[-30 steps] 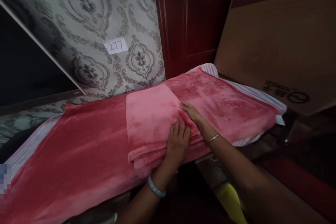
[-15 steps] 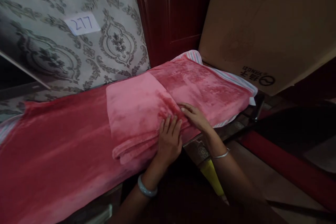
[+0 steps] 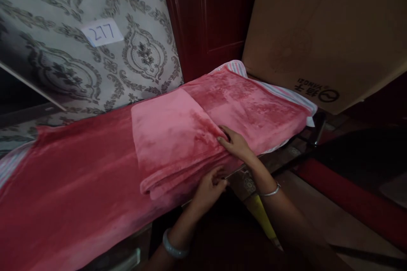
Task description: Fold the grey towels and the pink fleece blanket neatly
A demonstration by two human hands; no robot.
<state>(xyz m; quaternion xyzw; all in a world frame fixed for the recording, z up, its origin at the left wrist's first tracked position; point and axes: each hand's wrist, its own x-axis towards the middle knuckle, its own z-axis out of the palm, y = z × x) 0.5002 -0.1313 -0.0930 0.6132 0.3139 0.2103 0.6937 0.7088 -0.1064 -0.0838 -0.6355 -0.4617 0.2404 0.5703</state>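
Observation:
A folded pink plush cloth (image 3: 168, 131) lies in several layers on a longer pink plush cover (image 3: 79, 178). At the folded cloth's right edge, my right hand (image 3: 235, 143) pinches the fabric between thumb and fingers. Its wrist carries a thin silver bangle (image 3: 271, 190). My left hand (image 3: 210, 188) is just below the front edge of the folds, apart from them, fingers loosely curled and thumb separate, with nothing visible in it. A pale thick bangle (image 3: 174, 245) sits on that wrist.
Behind the cover stands a grey patterned panel (image 3: 143, 51) with a paper marked 277 (image 3: 105, 32). A dark red door (image 3: 219, 8) is beside it. A large cardboard box (image 3: 292, 38) leans at the right. Striped cloth edging (image 3: 286, 95) shows under the cover, and something yellow (image 3: 262, 216) is below.
My left hand has lifted off the folded cloth and drawn down toward me, its fingers curling. My right hand stays at the right edge. The view has shifted slightly.

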